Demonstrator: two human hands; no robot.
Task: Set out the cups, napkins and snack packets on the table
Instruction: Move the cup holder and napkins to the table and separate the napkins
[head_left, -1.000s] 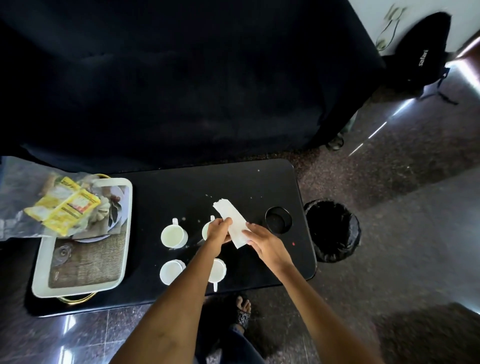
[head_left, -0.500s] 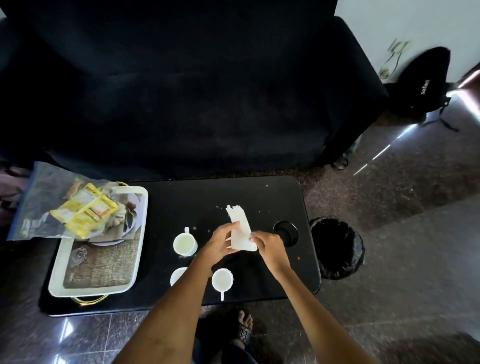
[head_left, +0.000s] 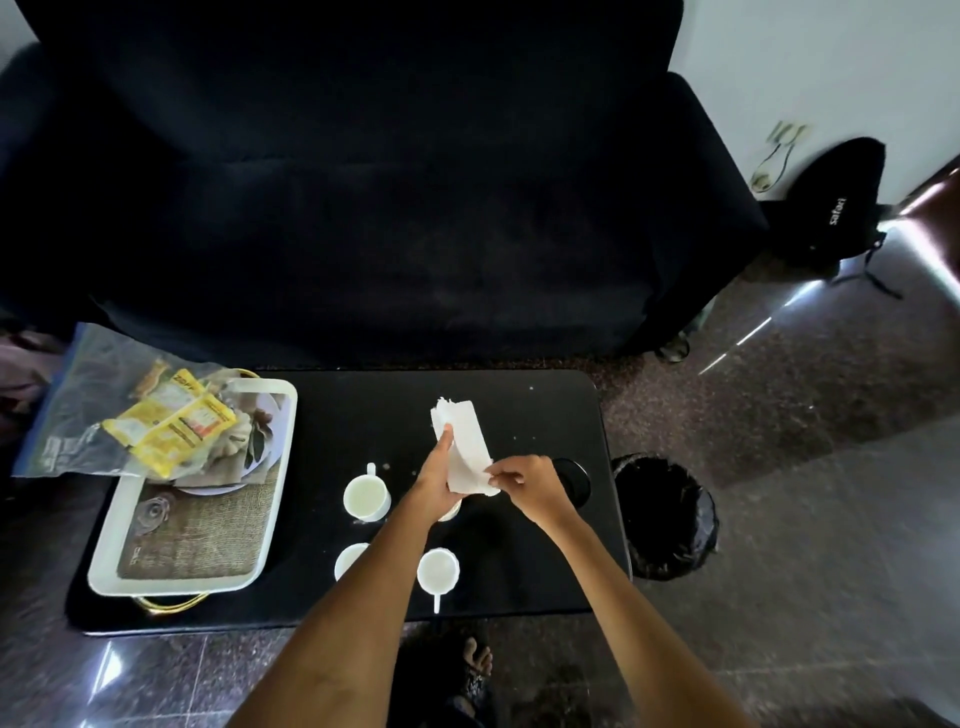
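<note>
Left hand (head_left: 439, 480) now grips the napkins (head_left: 464, 448) upright mid-tabletop; right hand (head_left: 524, 480) pinches one corner, peeling off a sheet.

Left hand (head_left: 439, 480): we hold it raised, fingers straight along the napkins (head_left: 464, 447).
Right hand (head_left: 524, 480): we pinch the napkins' near corner.
Arms: both bare forearms reach forward, converging.

Dim, uneven light; the black sofa (head_left: 363, 182) and black table (head_left: 363, 415) swallow detail. Hard glare streaks on the polished floor (head_left: 810, 395) at right. Wide-angle bending at edges; corners darken, slight softness throughout.
</note>
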